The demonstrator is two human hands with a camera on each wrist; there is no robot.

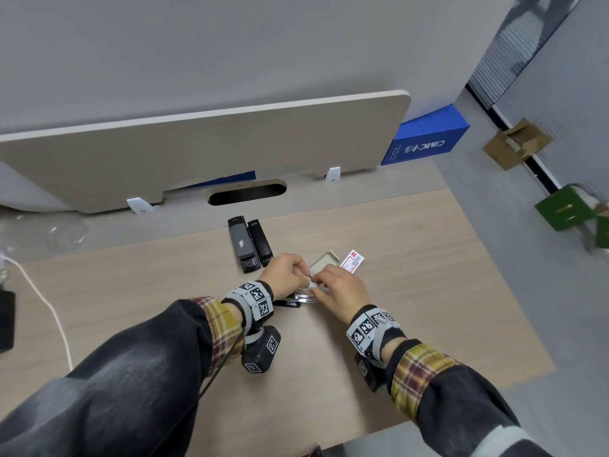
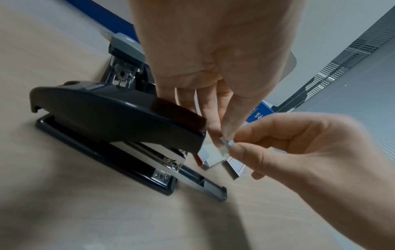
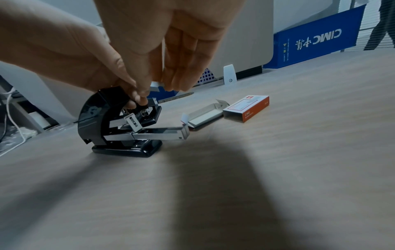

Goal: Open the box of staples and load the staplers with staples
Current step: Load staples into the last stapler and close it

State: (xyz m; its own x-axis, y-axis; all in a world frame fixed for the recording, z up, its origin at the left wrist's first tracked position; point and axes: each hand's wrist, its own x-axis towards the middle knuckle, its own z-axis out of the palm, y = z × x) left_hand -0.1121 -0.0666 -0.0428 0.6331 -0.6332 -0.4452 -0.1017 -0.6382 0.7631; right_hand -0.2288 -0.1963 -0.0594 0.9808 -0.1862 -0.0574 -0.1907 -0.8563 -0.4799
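Note:
A short strip of staples (image 2: 226, 142) is pinched from both ends, by my left hand (image 1: 304, 274) and my right hand (image 1: 317, 285), just above an open black stapler (image 2: 111, 116). The stapler's metal magazine (image 3: 158, 133) is slid out toward the front. In the head view that stapler (image 1: 293, 301) is mostly hidden under my hands. The empty-looking inner tray (image 3: 204, 115) of the staple box lies beside its red and white sleeve (image 3: 245, 108), just right of the stapler. Two more staplers, one grey-topped (image 1: 241, 245) and one black (image 1: 261, 240), lie side by side further back.
The wooden desk (image 1: 412, 291) ends at a beige divider panel (image 1: 197, 150) with a cable slot (image 1: 247, 192). A blue box (image 1: 425, 140) stands at the back right. A white cable (image 1: 43, 298) and a clear plastic lid (image 1: 67, 234) lie at the left.

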